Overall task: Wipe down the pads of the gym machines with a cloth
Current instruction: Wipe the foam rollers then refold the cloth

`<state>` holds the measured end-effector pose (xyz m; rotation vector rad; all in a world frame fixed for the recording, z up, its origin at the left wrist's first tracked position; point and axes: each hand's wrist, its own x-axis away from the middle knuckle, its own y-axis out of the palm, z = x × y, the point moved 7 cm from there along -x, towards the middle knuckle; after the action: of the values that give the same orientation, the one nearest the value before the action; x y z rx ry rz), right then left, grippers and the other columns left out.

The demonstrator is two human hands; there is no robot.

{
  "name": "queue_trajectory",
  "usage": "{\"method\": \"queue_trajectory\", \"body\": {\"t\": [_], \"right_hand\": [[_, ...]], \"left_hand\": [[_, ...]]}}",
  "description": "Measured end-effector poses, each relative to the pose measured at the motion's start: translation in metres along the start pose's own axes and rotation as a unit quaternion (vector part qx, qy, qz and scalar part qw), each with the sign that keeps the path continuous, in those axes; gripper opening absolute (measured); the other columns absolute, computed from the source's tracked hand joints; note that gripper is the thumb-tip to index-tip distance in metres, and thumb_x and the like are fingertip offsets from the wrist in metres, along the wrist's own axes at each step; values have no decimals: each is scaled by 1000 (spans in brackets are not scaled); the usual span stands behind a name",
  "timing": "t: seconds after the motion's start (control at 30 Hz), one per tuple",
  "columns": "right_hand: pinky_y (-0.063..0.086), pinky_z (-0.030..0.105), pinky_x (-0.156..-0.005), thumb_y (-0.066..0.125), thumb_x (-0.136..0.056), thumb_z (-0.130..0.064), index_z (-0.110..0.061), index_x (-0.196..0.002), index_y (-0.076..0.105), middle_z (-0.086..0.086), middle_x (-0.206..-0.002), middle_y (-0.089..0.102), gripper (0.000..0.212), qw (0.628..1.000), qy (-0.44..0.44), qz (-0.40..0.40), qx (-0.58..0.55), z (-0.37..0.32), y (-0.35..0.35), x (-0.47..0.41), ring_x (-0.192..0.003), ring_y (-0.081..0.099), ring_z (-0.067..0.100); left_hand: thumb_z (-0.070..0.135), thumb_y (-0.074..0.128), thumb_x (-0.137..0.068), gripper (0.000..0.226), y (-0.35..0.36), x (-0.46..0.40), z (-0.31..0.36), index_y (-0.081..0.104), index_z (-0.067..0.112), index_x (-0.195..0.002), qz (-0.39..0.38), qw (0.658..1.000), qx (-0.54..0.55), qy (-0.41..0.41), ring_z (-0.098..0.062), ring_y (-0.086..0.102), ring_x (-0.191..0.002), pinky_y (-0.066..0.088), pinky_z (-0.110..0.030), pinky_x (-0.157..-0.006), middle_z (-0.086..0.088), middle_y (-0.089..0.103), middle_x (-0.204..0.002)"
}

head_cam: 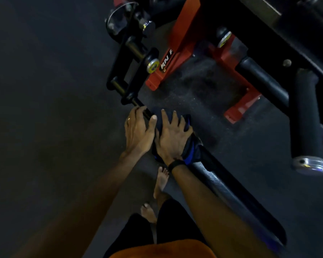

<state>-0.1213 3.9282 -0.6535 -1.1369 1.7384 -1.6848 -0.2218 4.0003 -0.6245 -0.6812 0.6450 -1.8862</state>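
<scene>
Item: long black pad, cylindrical, running diagonally from lower right up toward centre frame, joined at its upper end to a black bar of the machine.

Cloth: dark with a blue edge, draped over the upper end of the pad, bunched under and beside the right wrist.

Right hand: laid palm-down on the cloth, fingers spread apart and fairly straight, pressing it against the pad; black band on the wrist.

Left hand: just beside the right, fingers loosely bent over the bar where it meets the pad, thumb extended toward the cloth; whether the fingers actually wrap the bar is hard to tell in the dim light. Ring on one finger.

Machine frame: red-orange steel, white lettering on a black label, standing on dark floor. Black roller pads with silver end caps to the right.

Person: bare feet below the hands, dark shorts, orange shirt at bottom edge
</scene>
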Motion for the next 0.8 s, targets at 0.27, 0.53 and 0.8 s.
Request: {"method": "queue_trajectory", "body": {"t": [0.27, 0.53, 0.8], "right_hand": [[38, 57, -105, 56, -91, -44, -27, -152, 38, 9, -154, 44, 66, 996, 79, 47, -19, 51, -6, 58, -140, 41, 32], [45, 45, -90, 33, -98, -61, -22, -107, 69, 7, -105, 71, 54, 909, 394, 135, -17, 149, -17, 114, -101, 61, 30], [30, 53, -109, 38, -97, -57, -28, -130, 62, -4, -133, 63, 50, 924, 334, 170, -79, 15, -16, 15, -128, 51, 22]], "left_hand": [[50, 38, -97, 52, 28, -49, 5, 62, 14, -125, -159, 985, 11, 63, -23, 56, -120, 44, -38, -101, -4, 61, -130], [46, 28, -107, 50, 82, -75, 10, 65, 16, -122, -358, 927, -54, 94, -33, 57, -120, 40, -38, -94, -13, 66, -124], [70, 0, -96, 85, 111, -75, 12, 48, 21, -145, -453, 884, -111, 31, -29, 43, -138, 25, -41, -114, -10, 50, -149]]}}
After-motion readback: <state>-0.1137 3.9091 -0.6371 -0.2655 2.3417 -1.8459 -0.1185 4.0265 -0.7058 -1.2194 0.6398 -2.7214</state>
